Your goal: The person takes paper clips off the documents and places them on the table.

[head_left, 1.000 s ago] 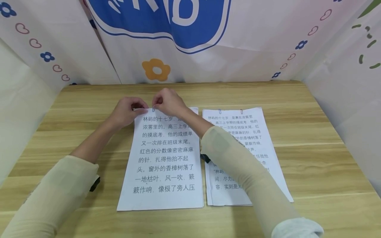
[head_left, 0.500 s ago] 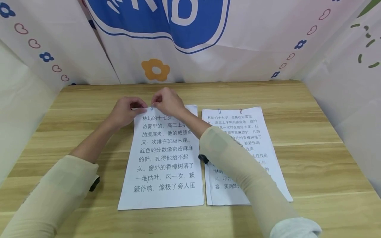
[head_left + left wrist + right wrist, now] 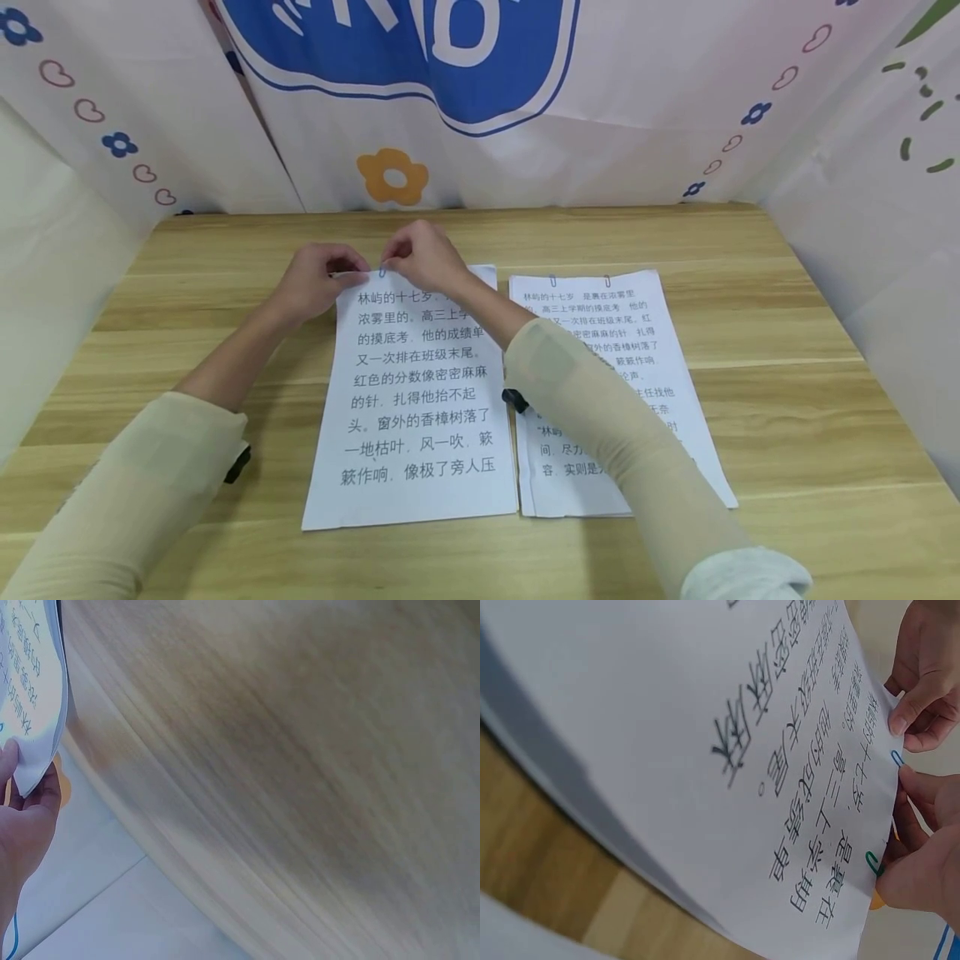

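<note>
A printed paper stack (image 3: 416,400) lies on the wooden table, its top edge lifted. My left hand (image 3: 318,279) pinches its upper left corner, thumb on the printed face, as the left wrist view shows with the hand (image 3: 26,832) at its edge. A blue paper clip (image 3: 897,757) straddles the top edge. The fingertips of my right hand (image 3: 429,260) pinch this clip at its outer end. Farther along the same edge is a green paper clip (image 3: 872,862), close against the right hand; the head view hides it behind that hand.
A second printed stack (image 3: 622,492) lies just to the right, partly under my right forearm. Two paper clips sit on its top edge, one bluish clip (image 3: 552,281) and one reddish clip (image 3: 607,281). Behind the table (image 3: 675,233) hangs a printed white cloth (image 3: 622,167).
The left stack's top edge has risen slightly and its lower end has swung a little to the right. Both hands keep their hold with only a tiny shift.
</note>
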`<state>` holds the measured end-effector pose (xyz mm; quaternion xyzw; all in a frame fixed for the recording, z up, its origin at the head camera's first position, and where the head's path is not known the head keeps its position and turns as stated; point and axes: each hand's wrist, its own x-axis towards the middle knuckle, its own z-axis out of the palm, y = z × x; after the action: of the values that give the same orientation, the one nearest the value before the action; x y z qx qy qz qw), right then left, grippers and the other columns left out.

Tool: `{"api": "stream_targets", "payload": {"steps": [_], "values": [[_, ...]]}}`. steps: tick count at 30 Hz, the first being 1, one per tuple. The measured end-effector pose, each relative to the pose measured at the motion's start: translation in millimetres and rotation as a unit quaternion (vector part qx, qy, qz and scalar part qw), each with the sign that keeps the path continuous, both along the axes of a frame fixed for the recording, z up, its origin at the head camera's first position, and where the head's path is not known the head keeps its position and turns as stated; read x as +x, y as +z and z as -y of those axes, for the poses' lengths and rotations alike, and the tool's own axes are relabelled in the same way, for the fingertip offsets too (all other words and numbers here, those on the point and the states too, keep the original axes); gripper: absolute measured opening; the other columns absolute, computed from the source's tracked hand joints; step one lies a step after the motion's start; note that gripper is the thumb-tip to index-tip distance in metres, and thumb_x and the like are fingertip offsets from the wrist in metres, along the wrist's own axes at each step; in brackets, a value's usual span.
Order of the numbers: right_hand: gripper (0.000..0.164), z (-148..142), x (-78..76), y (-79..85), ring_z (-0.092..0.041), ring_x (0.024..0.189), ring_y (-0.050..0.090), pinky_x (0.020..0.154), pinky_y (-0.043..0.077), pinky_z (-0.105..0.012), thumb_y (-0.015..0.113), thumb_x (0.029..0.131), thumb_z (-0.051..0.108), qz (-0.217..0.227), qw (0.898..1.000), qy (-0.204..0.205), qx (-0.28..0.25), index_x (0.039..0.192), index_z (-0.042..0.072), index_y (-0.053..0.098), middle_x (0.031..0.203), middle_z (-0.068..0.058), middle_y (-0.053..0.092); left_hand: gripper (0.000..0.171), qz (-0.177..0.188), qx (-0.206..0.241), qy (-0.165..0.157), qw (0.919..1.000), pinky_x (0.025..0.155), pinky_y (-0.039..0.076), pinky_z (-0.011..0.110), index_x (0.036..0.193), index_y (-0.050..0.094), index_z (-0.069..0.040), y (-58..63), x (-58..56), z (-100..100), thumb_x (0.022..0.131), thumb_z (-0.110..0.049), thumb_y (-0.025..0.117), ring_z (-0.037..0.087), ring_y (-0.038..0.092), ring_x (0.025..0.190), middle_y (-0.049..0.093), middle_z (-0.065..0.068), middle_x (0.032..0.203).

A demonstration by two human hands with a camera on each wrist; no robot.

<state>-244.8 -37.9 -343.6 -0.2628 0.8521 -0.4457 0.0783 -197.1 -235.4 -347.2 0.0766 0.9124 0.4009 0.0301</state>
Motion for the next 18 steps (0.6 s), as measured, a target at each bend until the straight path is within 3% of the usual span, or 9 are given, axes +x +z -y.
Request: {"api": "stream_targets", "payload": {"steps": [11, 18], "values": [[0.005, -3.8, -3.1, -2.6, -0.014, 0.079, 0.066, 0.074, 0.051, -0.02, 0.073, 0.095, 0.003, -0.024, 0.999, -0.013, -0.03, 0.095, 0.002, 0.078, 0.09, -0.006, 0.075, 0.011, -0.009, 0.006, -0.003, 0.9999, 0.072, 0.048, 0.014, 0.108, 0.07, 0.007, -1.2, 1.9, -1.7, 0.099, 0.004, 0.064, 0.033, 0.064, 0.1, 0.069, 0.025, 0.109], [0.004, -6.2, -5.2, -3.9, -0.015, 0.08, 0.068, 0.073, 0.053, -0.021, 0.074, 0.094, 0.003, -0.015, 0.999, -0.017, -0.038, 0.096, 0.002, 0.078, 0.089, -0.006, 0.075, 0.01, -0.015, 0.011, -0.007, 0.9998, 0.071, 0.048, 0.015, 0.105, 0.07, 0.007, -2.6, 0.8, -3.0, 0.099, 0.005, 0.064, 0.032, 0.064, 0.096, 0.069, 0.024, 0.106]]}}
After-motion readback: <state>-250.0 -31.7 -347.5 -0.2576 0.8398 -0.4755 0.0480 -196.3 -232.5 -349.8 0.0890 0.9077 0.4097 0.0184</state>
